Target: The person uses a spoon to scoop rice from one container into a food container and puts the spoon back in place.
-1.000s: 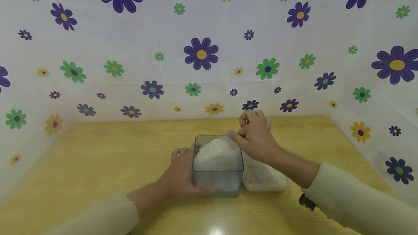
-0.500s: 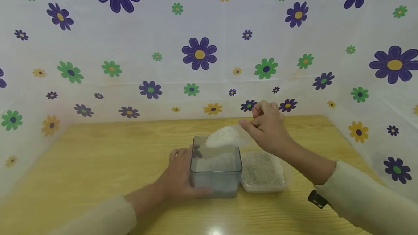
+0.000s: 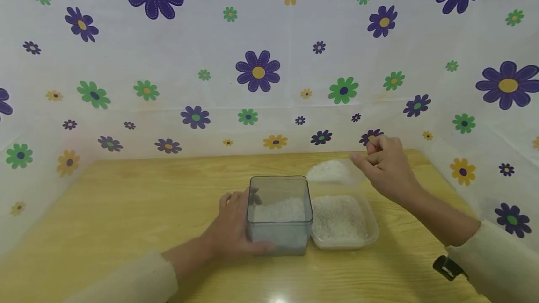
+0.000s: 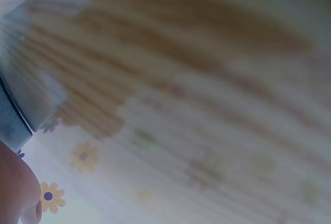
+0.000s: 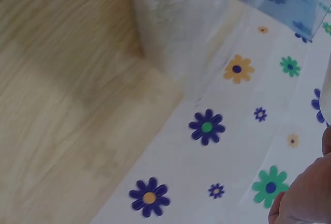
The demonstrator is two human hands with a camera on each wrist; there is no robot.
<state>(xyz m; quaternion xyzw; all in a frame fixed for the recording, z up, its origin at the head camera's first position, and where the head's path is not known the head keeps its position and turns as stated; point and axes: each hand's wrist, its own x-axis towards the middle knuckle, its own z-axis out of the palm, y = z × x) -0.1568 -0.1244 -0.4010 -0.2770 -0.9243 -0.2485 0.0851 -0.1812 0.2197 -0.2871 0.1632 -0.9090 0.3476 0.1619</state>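
Note:
My left hand grips a grey see-through square container from its left side, thumb along the front. White rice-like grains lie inside it. In the left wrist view, part of the hand shows beside the container's wall. My right hand pinches a clear scoop heaped with white grains; its handle is hard to make out. The scoop is above the back of a low clear box, which also holds pale grains. The box stands directly right of the grey container.
Both containers stand on a wood-grain table. A white flower-printed cloth rises behind the table and along both sides. A black band is at the right sleeve.
My right hand has lifted the loaded scoop out of the grey container and carried it right, above the back of the clear box. The left hand stays on the grey container.

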